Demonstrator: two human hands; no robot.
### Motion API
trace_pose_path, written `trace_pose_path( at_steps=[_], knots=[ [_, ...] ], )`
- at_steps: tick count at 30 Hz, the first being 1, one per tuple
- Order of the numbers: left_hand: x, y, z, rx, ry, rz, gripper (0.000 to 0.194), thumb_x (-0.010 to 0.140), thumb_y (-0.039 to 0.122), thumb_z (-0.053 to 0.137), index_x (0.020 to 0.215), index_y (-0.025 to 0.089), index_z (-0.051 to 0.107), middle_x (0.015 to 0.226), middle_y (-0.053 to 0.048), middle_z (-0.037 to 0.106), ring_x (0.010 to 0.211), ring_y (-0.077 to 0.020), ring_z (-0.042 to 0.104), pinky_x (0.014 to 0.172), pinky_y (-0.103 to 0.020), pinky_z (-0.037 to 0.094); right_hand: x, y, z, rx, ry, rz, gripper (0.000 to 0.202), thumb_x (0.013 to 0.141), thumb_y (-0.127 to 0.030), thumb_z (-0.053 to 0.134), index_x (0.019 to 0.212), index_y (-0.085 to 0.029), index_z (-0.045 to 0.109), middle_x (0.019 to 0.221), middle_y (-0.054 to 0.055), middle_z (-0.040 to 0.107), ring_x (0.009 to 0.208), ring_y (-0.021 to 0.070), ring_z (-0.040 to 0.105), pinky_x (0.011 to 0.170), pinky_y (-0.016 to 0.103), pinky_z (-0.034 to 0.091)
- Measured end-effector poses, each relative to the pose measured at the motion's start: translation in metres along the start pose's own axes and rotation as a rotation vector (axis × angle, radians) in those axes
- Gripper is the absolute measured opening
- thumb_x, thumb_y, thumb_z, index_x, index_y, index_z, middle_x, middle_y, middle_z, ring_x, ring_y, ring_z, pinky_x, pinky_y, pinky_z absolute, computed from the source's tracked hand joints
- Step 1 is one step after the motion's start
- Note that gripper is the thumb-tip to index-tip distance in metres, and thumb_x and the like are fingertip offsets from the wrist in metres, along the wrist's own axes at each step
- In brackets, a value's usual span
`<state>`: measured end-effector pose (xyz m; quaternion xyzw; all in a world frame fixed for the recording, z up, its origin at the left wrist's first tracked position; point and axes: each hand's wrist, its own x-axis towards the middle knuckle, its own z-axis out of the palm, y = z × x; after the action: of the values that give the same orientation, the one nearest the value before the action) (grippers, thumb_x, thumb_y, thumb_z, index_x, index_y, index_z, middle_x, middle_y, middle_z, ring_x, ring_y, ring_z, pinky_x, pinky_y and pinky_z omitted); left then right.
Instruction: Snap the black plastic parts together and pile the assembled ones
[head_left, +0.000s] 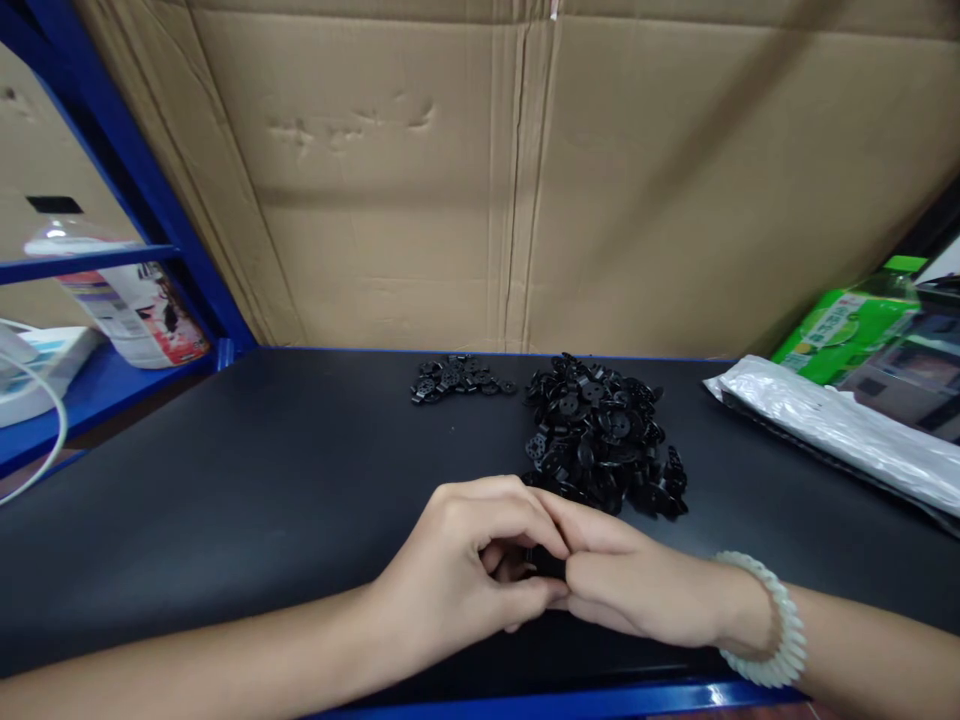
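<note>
Close to the front edge of the black tabletop, my left hand (480, 560) and my right hand (637, 580) meet, fingertips touching. Both are closed around a small black plastic part (547, 562), which the fingers mostly hide, so its exact shape cannot be made out. Just beyond the hands lies a large heap of black plastic pieces (600, 430), round and disc-like, several with small holes. Farther back and to the left sits a smaller group of similar black pieces (457, 379).
A cardboard panel (390, 200) stands behind the black tabletop (225, 500). To the right are a white plastic bag (840, 410) and a green-labelled bottle (847, 325). On the left, a blue metal frame (150, 150) carries a large clear bottle (127, 300) and a white device with a cable (45, 370).
</note>
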<state>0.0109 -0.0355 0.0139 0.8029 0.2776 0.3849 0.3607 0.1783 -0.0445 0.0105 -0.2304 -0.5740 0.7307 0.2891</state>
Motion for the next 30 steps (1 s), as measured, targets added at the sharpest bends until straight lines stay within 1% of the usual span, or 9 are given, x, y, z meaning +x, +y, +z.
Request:
trace_pose_path(
  at_steps=[3, 7, 9, 12, 15, 20, 25, 28, 30],
  knots=[
    [0.0, 0.0, 0.003, 0.0, 0.017, -0.029, 0.022, 0.057, -0.005, 0.068, 0.071, 0.012, 0.073, 0.072, -0.002, 0.063, 0.051, -0.0081, 0.049, 0.044, -0.018, 0.04, 0.0, 0.005, -0.001, 0.001, 0.022, -0.008, 0.038, 0.064, -0.002, 0.04, 0.095, -0.02, 0.054, 0.097, 0.001, 0.059, 0.092, 0.0148, 0.057, 0.086, 0.032, 0.042],
    [-0.001, -0.001, 0.008, 0.006, 0.057, -0.025, 0.023, 0.053, -0.005, 0.065, 0.068, 0.011, 0.071, 0.069, -0.001, 0.06, 0.047, -0.0058, 0.043, 0.042, -0.017, 0.039, 0.002, 0.009, 0.0, 0.088, 0.044, -0.011, 0.033, 0.063, -0.004, 0.042, 0.089, -0.02, 0.055, 0.092, 0.001, 0.059, 0.087, 0.0147, 0.055, 0.084, 0.031, 0.039],
    [-0.002, -0.002, 0.01, 0.025, 0.089, 0.01, 0.022, 0.053, -0.005, 0.064, 0.068, 0.011, 0.071, 0.069, -0.001, 0.06, 0.047, -0.0057, 0.042, 0.042, -0.017, 0.038, 0.003, 0.01, 0.001, 0.131, 0.059, -0.009, 0.032, 0.062, -0.004, 0.043, 0.087, -0.019, 0.055, 0.091, 0.001, 0.058, 0.086, 0.0146, 0.054, 0.082, 0.031, 0.039],
    [-0.003, -0.003, 0.011, 0.061, 0.131, 0.103, 0.022, 0.054, -0.005, 0.063, 0.069, 0.01, 0.07, 0.067, -0.003, 0.061, 0.048, -0.0067, 0.044, 0.043, -0.017, 0.04, 0.002, 0.011, 0.001, 0.151, 0.076, -0.002, 0.033, 0.061, -0.004, 0.044, 0.088, -0.019, 0.056, 0.088, 0.0, 0.056, 0.083, 0.0139, 0.052, 0.082, 0.031, 0.037],
    [-0.004, -0.002, 0.011, 0.085, 0.141, 0.186, 0.025, 0.057, -0.006, 0.062, 0.074, 0.01, 0.07, 0.069, -0.003, 0.062, 0.053, -0.0081, 0.048, 0.047, -0.017, 0.043, 0.001, 0.011, 0.004, 0.164, 0.096, -0.009, 0.035, 0.061, -0.004, 0.043, 0.09, -0.019, 0.056, 0.085, -0.001, 0.054, 0.082, 0.0131, 0.049, 0.083, 0.03, 0.036],
    [-0.004, 0.0, 0.01, 0.141, 0.173, 0.252, 0.026, 0.06, -0.007, 0.058, 0.074, 0.013, 0.067, 0.066, -0.002, 0.06, 0.058, -0.01, 0.051, 0.049, -0.016, 0.042, 0.003, 0.005, 0.012, 0.284, 0.146, -0.04, 0.032, 0.059, -0.004, 0.046, 0.085, -0.019, 0.056, 0.083, -0.001, 0.05, 0.083, 0.0131, 0.047, 0.081, 0.026, 0.036],
    [-0.005, -0.002, 0.012, 0.189, 0.198, 0.237, 0.02, 0.065, -0.004, 0.057, 0.069, 0.016, 0.06, 0.064, 0.0, 0.055, 0.055, -0.0098, 0.049, 0.049, -0.019, 0.041, 0.006, 0.004, 0.015, 0.302, 0.188, -0.048, 0.026, 0.058, -0.004, 0.047, 0.077, -0.019, 0.056, 0.08, -0.001, 0.05, 0.082, 0.0136, 0.047, 0.079, 0.026, 0.037],
    [-0.007, -0.004, 0.011, 0.141, 0.276, 0.158, 0.022, 0.068, -0.004, 0.056, 0.065, 0.018, 0.051, 0.067, 0.002, 0.052, 0.054, -0.0085, 0.05, 0.048, -0.019, 0.041, 0.007, 0.005, 0.016, 0.292, 0.198, -0.065, 0.034, 0.056, -0.003, 0.044, 0.082, -0.019, 0.058, 0.079, -0.001, 0.052, 0.078, 0.0142, 0.048, 0.07, 0.026, 0.037],
    [-0.007, -0.004, 0.009, 0.076, 0.318, 0.084, 0.024, 0.069, -0.004, 0.055, 0.065, 0.018, 0.048, 0.071, 0.003, 0.05, 0.054, -0.0076, 0.05, 0.047, -0.018, 0.041, 0.007, 0.004, 0.016, 0.293, 0.174, -0.086, 0.04, 0.056, -0.002, 0.043, 0.089, -0.019, 0.059, 0.083, 0.0, 0.054, 0.077, 0.014, 0.048, 0.067, 0.026, 0.037]
  ],
)
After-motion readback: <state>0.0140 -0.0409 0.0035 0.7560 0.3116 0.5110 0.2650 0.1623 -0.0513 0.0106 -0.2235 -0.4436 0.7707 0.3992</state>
